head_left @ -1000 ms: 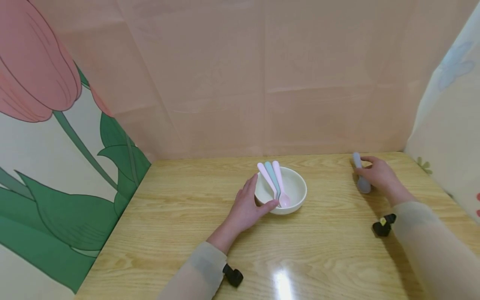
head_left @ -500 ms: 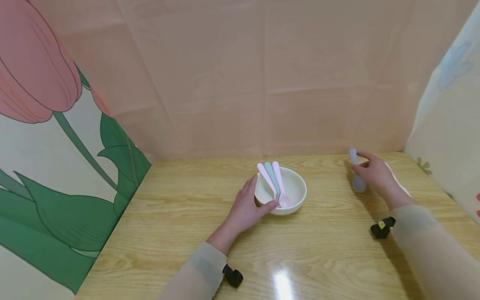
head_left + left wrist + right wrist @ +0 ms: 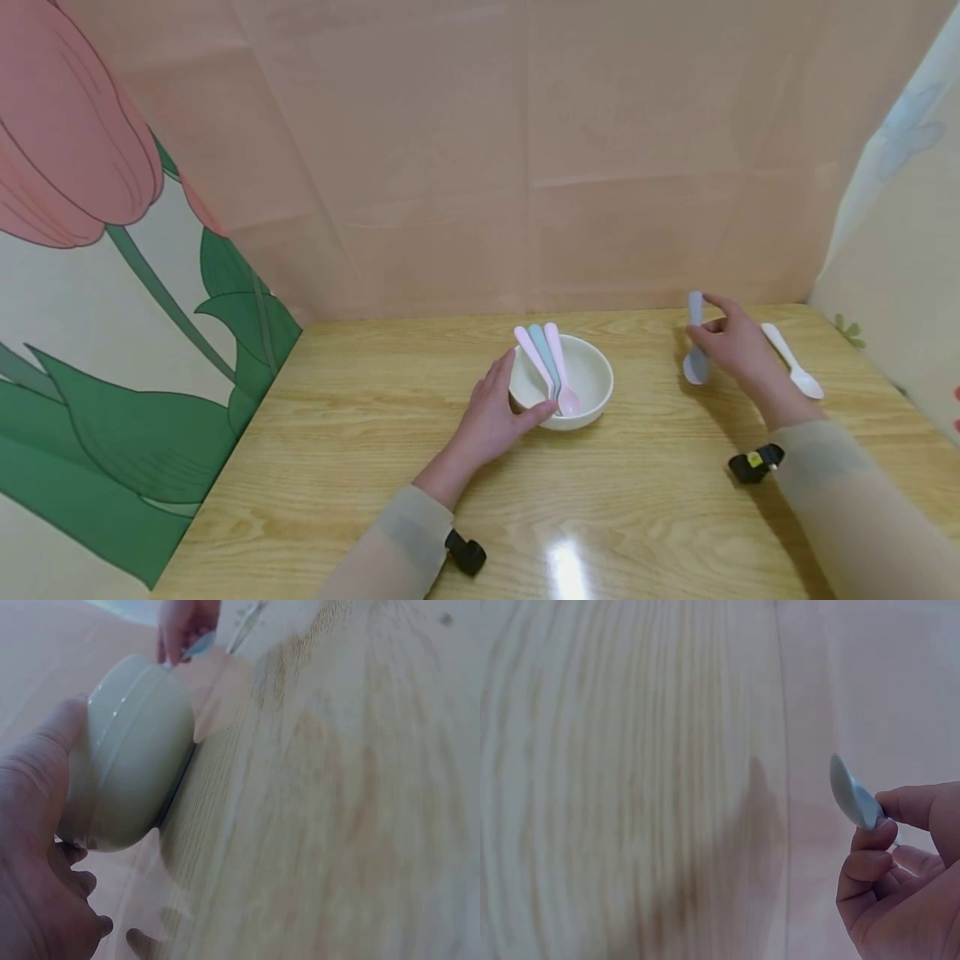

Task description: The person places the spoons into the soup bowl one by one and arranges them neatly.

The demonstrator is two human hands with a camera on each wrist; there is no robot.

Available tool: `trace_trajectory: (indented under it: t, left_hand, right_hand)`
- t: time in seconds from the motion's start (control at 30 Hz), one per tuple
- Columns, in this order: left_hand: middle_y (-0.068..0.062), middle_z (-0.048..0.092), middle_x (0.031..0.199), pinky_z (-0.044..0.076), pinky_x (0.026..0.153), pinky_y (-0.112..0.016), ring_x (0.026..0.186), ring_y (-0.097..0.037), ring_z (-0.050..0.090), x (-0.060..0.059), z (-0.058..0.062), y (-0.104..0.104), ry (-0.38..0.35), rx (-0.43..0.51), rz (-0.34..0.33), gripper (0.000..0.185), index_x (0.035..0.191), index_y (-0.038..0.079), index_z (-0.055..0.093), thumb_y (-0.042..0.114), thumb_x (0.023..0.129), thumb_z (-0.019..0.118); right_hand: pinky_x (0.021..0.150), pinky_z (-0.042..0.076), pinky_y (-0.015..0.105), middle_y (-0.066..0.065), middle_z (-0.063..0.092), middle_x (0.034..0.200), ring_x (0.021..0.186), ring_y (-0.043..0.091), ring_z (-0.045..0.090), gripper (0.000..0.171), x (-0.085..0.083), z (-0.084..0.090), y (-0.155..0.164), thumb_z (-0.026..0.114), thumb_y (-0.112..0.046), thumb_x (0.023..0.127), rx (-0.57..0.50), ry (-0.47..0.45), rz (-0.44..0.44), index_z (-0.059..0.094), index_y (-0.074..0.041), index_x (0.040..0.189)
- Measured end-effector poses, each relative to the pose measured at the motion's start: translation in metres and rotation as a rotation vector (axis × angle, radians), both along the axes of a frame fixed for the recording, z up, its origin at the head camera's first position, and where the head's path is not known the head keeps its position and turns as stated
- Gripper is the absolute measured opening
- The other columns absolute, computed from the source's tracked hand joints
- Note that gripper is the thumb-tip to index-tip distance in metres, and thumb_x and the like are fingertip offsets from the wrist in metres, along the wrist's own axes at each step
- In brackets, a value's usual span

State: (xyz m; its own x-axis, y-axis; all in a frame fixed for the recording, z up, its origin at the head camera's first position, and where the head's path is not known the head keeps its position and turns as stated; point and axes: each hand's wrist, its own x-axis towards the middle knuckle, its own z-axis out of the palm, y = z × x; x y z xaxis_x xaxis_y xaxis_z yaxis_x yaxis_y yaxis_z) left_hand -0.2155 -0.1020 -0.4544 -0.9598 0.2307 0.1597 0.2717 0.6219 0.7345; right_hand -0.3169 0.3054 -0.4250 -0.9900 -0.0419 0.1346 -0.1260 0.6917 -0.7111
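A white bowl point(image 3: 594, 398) stands on the wooden table with two pink spoons point(image 3: 568, 398) and a teal spoon point(image 3: 543, 346) leaning in it, handles over the far rim. My left hand point(image 3: 491, 417) holds the bowl from its left side, thumb at the near rim and fingers spread round the far left wall. In the left wrist view, the thumb lies along the bowl's outside point(image 3: 142, 750). My right hand point(image 3: 738, 342) pinches a pale lavender-grey spoon point(image 3: 697, 367) by its handle, bowl end down, above the table. The right wrist view shows that spoon's head point(image 3: 851, 793) beyond the fingertips.
A white spoon point(image 3: 793, 363) lies on the table to the right, beside my right wrist. Pinkish cloth point(image 3: 450, 208) rises along the table's back edge. A tulip-printed panel point(image 3: 135, 400) borders the left, and a pale patterned one point(image 3: 900, 275) the right.
My right hand has lifted the lavender-grey spoon and moved it a little left, with its handle turning more upright. The white spoon has come into sight behind it. My left hand stays on the bowl.
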Motion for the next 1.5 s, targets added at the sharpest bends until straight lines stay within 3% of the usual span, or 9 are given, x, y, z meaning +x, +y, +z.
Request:
trace_trajectory:
  t: [0.17,0.53,1.0,1.5]
  left_hand:
    - [-0.007,0.028,0.180,0.019,0.133,-0.056,0.162,-0.034,0.032,0.001,0.001,0.000,-0.005,0.004,0.002,0.114,0.179,0.016,0.015,0.070,0.098,0.073]
    - [-0.005,0.029,0.180,0.018,0.133,-0.053,0.162,-0.030,0.033,-0.001,-0.001,0.000,-0.011,-0.009,0.009,0.115,0.179,0.018,0.014,0.071,0.097,0.075]
    - [-0.006,0.028,0.180,0.014,0.134,-0.051,0.163,-0.030,0.031,0.000,0.001,0.000,-0.016,-0.012,0.006,0.115,0.179,0.017,0.014,0.071,0.097,0.075]
    - [-0.006,0.028,0.180,0.019,0.133,-0.053,0.162,-0.030,0.032,-0.001,0.000,0.001,-0.015,-0.005,0.009,0.115,0.179,0.017,0.014,0.070,0.097,0.075]
  right_hand:
    - [0.068,0.056,0.023,0.030,0.065,0.125,0.087,0.014,0.066,0.084,0.003,0.005,-0.010,0.061,-0.036,0.114,-0.042,0.008,-0.012,0.014,-0.003,0.176]
    - [0.068,0.058,0.021,0.025,0.063,0.120,0.079,0.006,0.066,0.084,0.010,0.016,-0.033,0.063,-0.027,0.114,-0.146,0.031,0.007,0.012,-0.007,0.177]
    - [0.069,0.059,0.025,0.022,0.063,0.117,0.081,0.011,0.066,0.086,0.019,0.031,-0.064,0.066,-0.024,0.113,-0.244,0.046,0.071,0.011,-0.013,0.178]
    - [0.069,0.059,0.026,0.022,0.065,0.111,0.079,0.015,0.066,0.086,0.024,0.038,-0.087,0.067,-0.020,0.112,-0.302,0.055,0.117,0.012,-0.015,0.179]
